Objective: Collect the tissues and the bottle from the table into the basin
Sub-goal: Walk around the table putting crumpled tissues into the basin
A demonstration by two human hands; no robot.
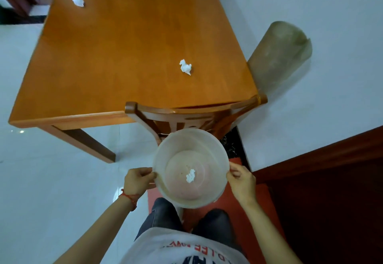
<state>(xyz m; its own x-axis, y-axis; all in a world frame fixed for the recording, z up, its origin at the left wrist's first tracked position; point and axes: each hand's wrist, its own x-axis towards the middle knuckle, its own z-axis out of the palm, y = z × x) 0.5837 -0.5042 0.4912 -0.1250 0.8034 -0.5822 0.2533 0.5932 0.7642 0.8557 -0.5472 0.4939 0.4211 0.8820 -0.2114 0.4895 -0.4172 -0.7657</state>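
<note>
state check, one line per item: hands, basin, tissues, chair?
left hand: gripping basin rim
right hand: gripping opposite rim
basin: held upright off the table
tissue in basin: crumpled, on the bottom
near tissue: crumpled, on table
far tissue: crumpled, on table
chair: pushed in at table

Orange wooden table (128, 56), bare but for two crumpled white tissues: one (185, 67) toward the near right corner, the other (78, 0) far off at the left edge. Well apart. Pale tiled floor (41, 181) beneath, carrying the table's legs.
</note>
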